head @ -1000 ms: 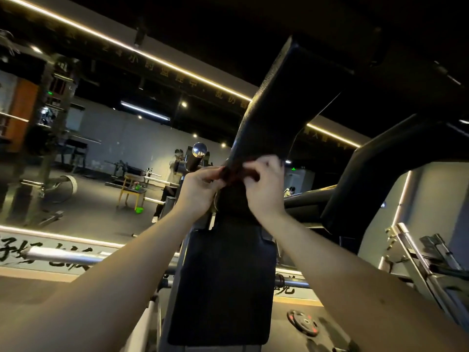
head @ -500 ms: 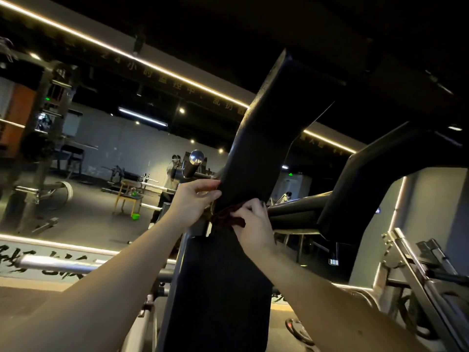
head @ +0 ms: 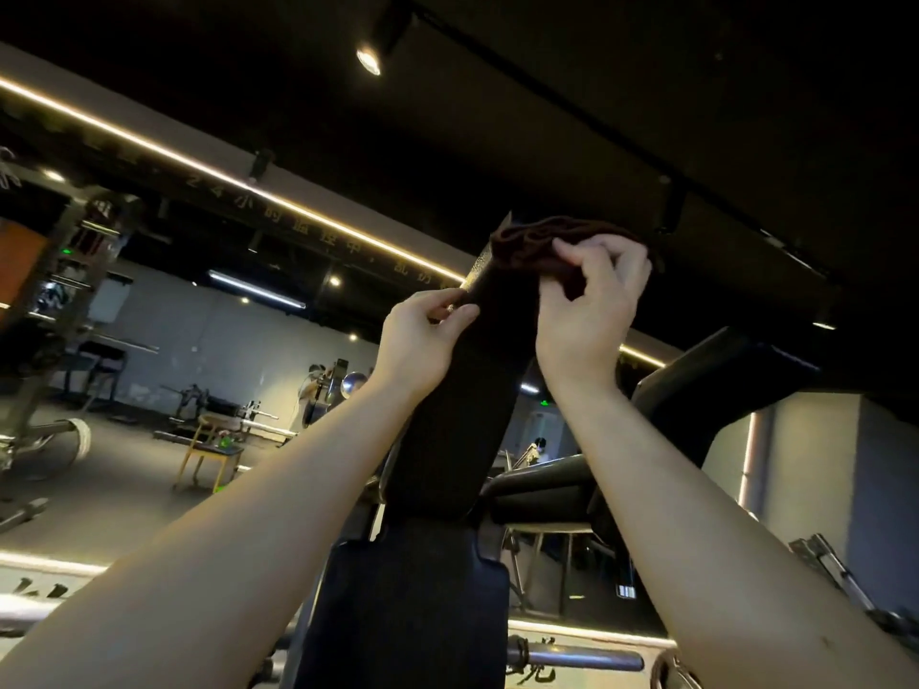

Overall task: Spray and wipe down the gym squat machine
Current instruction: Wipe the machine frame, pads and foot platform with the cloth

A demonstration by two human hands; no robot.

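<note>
Nearest, at the bottom centre, the black rectangular lower cushion (head: 408,614) of the squat machine stands broad side on. Just to its right a horizontal steel bar (head: 577,658) runs left to right. 2 bare forearms reach up, 1 on each side of the cushion.

Above the cushion rises the long black padded upright pad (head: 447,440). Its long axis runs from the cushion's top edge upward with a lean to the right, and its upper end points at the dark ceiling. The left hand (head: 422,335) pinches the pad's left edge between thumb and curled fingers, in the pad's upper part. The right hand (head: 592,300) grasps a dark brown bunched cloth (head: 542,241) with curled fingers. The cloth lies over the pad's top end, touching it and spilling off to the right of it.

Left of the pad the air is open down to the grey floor. On the right, a thick black angled frame arm (head: 721,370) stands near the pad, with a gap between them behind the right wrist. How far the ceiling is above the cloth cannot be told.

Far to the left a wooden chair with a dark seat (head: 209,452) stands on the floor. Overhead a warm light strip (head: 199,161) slants across, and 1 round spotlight (head: 369,59) shines above.
</note>
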